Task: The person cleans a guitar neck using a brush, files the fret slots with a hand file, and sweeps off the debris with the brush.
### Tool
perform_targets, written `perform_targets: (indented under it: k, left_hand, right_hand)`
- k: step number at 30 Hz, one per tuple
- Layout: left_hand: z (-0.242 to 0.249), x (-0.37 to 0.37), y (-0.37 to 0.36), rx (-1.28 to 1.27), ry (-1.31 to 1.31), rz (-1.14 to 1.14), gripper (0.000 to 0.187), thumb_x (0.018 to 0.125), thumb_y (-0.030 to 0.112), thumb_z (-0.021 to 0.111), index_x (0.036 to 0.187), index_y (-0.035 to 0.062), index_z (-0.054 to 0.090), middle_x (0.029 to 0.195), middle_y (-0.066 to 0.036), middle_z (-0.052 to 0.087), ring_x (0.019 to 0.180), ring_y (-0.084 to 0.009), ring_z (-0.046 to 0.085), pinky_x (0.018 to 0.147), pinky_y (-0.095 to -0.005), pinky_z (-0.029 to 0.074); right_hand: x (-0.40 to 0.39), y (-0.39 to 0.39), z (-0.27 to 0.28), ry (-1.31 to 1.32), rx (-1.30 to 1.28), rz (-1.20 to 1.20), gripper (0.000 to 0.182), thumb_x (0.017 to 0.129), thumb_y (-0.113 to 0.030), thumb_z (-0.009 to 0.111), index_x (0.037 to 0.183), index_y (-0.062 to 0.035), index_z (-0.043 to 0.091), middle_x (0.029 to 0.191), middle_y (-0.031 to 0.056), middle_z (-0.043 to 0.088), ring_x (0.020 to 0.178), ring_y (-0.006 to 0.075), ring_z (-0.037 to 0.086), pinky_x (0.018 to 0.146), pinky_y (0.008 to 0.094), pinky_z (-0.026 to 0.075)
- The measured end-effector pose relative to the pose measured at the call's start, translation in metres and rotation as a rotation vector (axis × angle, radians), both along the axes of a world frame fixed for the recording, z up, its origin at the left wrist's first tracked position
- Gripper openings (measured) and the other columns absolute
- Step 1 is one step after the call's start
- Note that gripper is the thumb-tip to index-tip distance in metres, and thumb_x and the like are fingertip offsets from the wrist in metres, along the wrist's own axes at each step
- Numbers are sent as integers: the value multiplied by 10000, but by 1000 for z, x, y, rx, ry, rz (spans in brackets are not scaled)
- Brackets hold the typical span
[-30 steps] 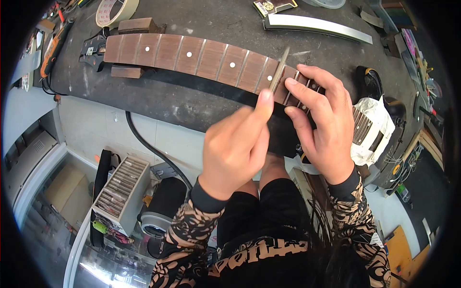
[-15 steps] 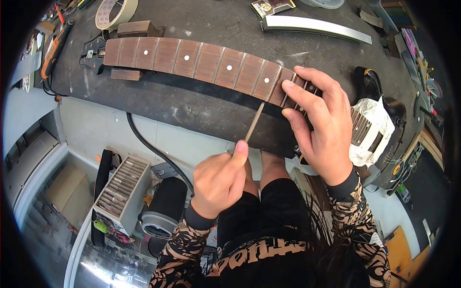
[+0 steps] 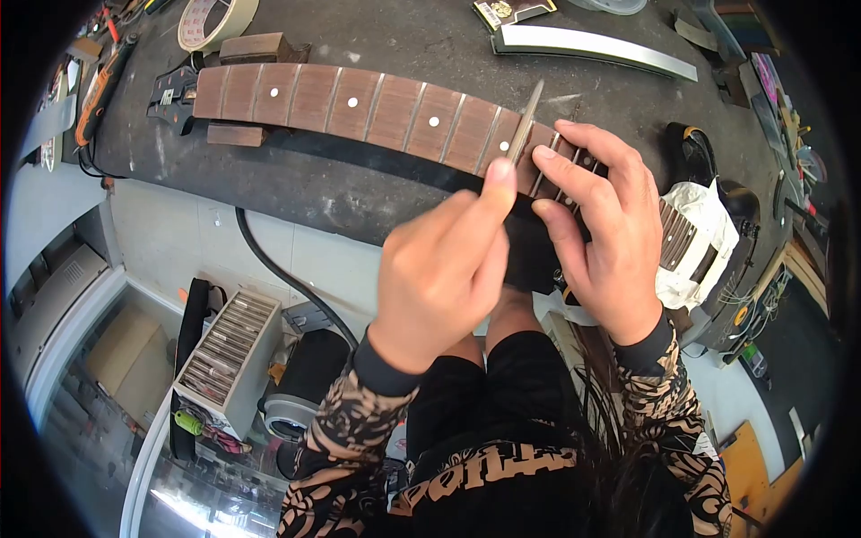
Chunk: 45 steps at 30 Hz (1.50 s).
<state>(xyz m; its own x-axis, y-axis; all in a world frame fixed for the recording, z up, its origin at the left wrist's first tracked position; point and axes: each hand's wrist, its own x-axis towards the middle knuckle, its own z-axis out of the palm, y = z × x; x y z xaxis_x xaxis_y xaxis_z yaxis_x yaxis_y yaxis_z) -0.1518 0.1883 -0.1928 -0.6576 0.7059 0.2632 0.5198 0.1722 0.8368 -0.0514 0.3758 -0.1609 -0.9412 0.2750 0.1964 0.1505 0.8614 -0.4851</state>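
Observation:
My left hand is closed around a thin tapered file, thumb on top. The file lies across the brown fretboard of a guitar neck, along a fret just left of my right fingers; its tip reaches past the far edge. White dot inlays and metal frets show on the board. My right hand grips the neck near the body end, index finger on the board and thumb at the near edge. The dark guitar body, partly wrapped in white paper, lies to its right. The file's handle end is hidden in my left hand.
Wooden blocks sit beside the headstock end. A tape roll and a long silvery bar lie on the dark workbench. Below its near edge are a black cable and a box of slim items.
My left hand has moved up and right with the file. The file, earlier mostly below the neck's near edge, now extends across the fretboard. My right hand has barely moved.

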Motion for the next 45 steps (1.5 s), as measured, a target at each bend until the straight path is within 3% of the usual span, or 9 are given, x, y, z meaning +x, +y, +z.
perform_targets:
  k: [3, 9, 15, 18, 24, 31, 37, 42, 45]
  left_hand:
    - [6, 1, -15, -113, 17, -46, 655, 858, -132, 734, 1501, -19, 684, 783, -94, 554, 613, -280, 581, 562, -424, 482]
    - [13, 34, -79, -176, 23, -13, 648, 809, -140, 740, 1449, -37, 721, 742, -65, 551, 573, -251, 557, 564, -385, 486]
    - [11, 25, -56, -75, 16, -21, 543, 854, -226, 713, 1375, -70, 722, 666, -80, 535, 501, -230, 491, 490, -345, 396]
    - [12, 25, -61, -170, -1, -41, 633, 815, -137, 740, 1438, -30, 726, 752, -62, 560, 588, -256, 571, 568, -392, 490]
    - [20, -12, 16, -120, -21, -6, 579, 843, -136, 734, 1412, -30, 742, 748, -93, 581, 597, -268, 609, 572, -404, 513]
    - [34, 10, -35, -226, -82, -51, 614, 893, -134, 703, 1498, -32, 669, 783, -114, 590, 615, -287, 611, 563, -411, 499]
    - [22, -16, 19, -116, -39, -17, 590, 894, -145, 706, 1472, -28, 699, 741, -112, 593, 606, -291, 612, 565, -417, 498]
    - [44, 45, -68, -185, -24, 33, 407, 952, -160, 695, 1344, -65, 741, 718, -132, 611, 555, -289, 598, 546, -380, 481]
    - [53, 80, -112, -276, -119, 133, 438, 977, -73, 706, 1412, -18, 720, 791, -136, 681, 600, -307, 644, 593, -417, 530]
  right_hand:
    - [-2, 1, 2, -4, -4, -2, 549, 856, -114, 873, 1382, -172, 725, 1426, 109, 687, 1180, 352, 693, 1033, 497, 534]
    - [-2, 3, 4, -12, 1, 5, 569, 841, -116, 884, 1383, -174, 722, 1431, 109, 684, 1168, 348, 694, 1014, 495, 536]
    - [-2, 3, 3, -12, -15, 6, 590, 820, -111, 892, 1381, -176, 723, 1434, 107, 683, 1158, 347, 698, 1004, 492, 538]
    - [-2, 3, 4, -18, -27, 7, 591, 813, -107, 895, 1376, -172, 726, 1436, 110, 682, 1154, 347, 700, 1000, 490, 540]
    - [-1, 2, 4, -23, -42, 0, 600, 796, -107, 907, 1367, -165, 732, 1439, 114, 681, 1165, 351, 698, 999, 493, 543]
    - [-3, 5, 5, -23, -74, -2, 593, 807, -122, 913, 1370, -172, 733, 1441, 111, 680, 1178, 358, 695, 1028, 510, 547]
    - [-3, 4, 11, -45, -75, 0, 592, 844, -131, 895, 1404, -155, 704, 1449, 112, 673, 1221, 355, 681, 1075, 526, 532]
    - [-5, 4, 20, -52, -108, -13, 637, 893, -134, 854, 1493, -122, 639, 1450, 122, 659, 1268, 354, 661, 1137, 534, 501]
    - [-9, 3, 37, -159, -101, 24, 679, 931, -173, 833, 1569, -145, 602, 1572, 163, 569, 1426, 391, 571, 1236, 582, 411]
